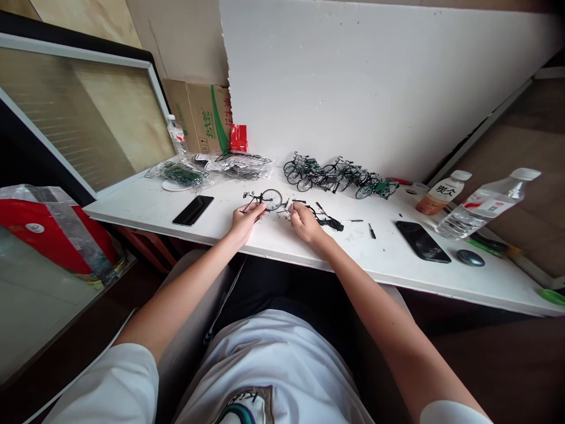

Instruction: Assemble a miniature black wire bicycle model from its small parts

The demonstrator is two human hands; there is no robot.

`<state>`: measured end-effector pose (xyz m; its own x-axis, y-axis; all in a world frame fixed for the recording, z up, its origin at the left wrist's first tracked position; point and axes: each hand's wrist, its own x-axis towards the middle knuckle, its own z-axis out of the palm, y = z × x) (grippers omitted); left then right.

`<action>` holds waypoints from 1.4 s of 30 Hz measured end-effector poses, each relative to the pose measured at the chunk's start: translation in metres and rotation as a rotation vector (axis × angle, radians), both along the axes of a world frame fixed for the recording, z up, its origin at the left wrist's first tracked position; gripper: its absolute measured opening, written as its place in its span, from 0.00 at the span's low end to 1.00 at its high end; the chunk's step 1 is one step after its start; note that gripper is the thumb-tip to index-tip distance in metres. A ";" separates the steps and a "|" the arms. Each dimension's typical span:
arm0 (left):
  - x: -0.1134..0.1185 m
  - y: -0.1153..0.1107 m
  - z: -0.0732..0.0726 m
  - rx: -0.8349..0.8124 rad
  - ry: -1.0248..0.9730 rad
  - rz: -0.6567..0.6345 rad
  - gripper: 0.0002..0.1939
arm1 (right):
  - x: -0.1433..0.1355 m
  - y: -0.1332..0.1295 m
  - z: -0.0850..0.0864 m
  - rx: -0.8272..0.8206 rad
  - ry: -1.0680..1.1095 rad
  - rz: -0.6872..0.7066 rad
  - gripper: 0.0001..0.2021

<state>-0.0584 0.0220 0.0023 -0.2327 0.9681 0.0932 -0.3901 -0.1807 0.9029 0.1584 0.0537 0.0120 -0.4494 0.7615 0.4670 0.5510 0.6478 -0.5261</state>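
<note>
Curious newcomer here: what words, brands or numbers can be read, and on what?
"北大", rest unclear: cardboard box, green print.
"花生油", apparently: same box, red print.
"炭", next character unclear: brown drink bottle.
"Ki", rest unclear: shirt.
Too small or blurred: near water bottle, far water bottle, red bag.

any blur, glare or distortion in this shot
Head view: wide-angle stretch leans the right-hand bottles outward; head view: soft sheen on the plastic bags; head view: wheel spokes discernible, tiny parts by the right hand too small to make out
</note>
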 end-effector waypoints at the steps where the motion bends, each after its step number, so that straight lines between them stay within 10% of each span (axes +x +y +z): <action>1: 0.000 0.000 0.000 0.003 0.005 0.001 0.24 | -0.004 -0.003 0.000 -0.004 0.005 0.008 0.08; 42: 0.024 -0.011 -0.003 0.017 -0.091 -0.018 0.25 | -0.019 -0.021 -0.018 -0.064 -0.038 0.264 0.10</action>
<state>-0.0341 0.0106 -0.0011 -0.2240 0.9706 0.0886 -0.4738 -0.1879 0.8604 0.1398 0.0329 -0.0064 -0.6527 0.6428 0.4009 0.3870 0.7378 -0.5530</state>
